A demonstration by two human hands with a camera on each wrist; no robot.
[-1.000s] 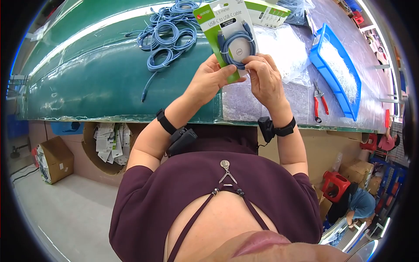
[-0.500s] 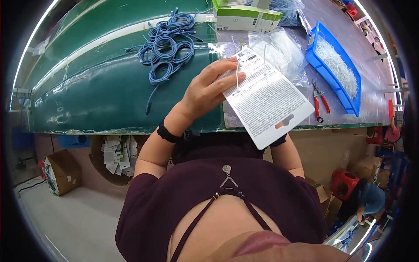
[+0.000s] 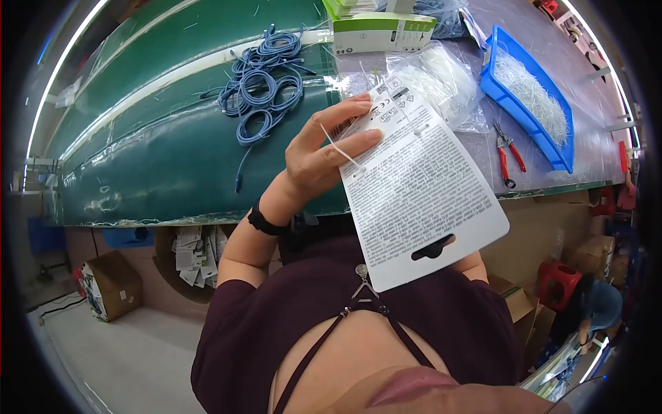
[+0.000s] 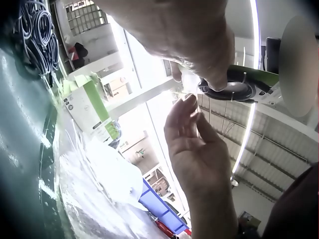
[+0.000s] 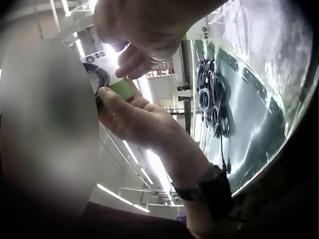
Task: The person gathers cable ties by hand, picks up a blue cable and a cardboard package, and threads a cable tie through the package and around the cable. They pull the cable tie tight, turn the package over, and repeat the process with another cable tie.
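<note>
My left hand (image 3: 327, 148) grips a white packaging card (image 3: 427, 200), two fingers across its printed back. A thin white cable tie (image 3: 343, 156) sticks out of one hole and slants past those fingers. A coiled blue USB-C cable is on the card's other side, hidden in the head view; the right wrist view shows part of this cable (image 5: 103, 74) under the left thumb. Behind the card in the head view, my right hand (image 4: 199, 154) shows in the left wrist view with curled fingers close to the left hand; I cannot tell what it pinches.
Several coiled blue cables (image 3: 262, 86) lie on the green mat. Toward the back stands a green and white box (image 3: 383, 34), with clear plastic bags (image 3: 441, 83) before it. Red-handled pliers (image 3: 507, 155) lie beside a blue tray (image 3: 527, 134) of white ties.
The card has turned from its cable side to its printed back and come nearer my chest. My right hand, earlier at the cable, has gone behind the card.
</note>
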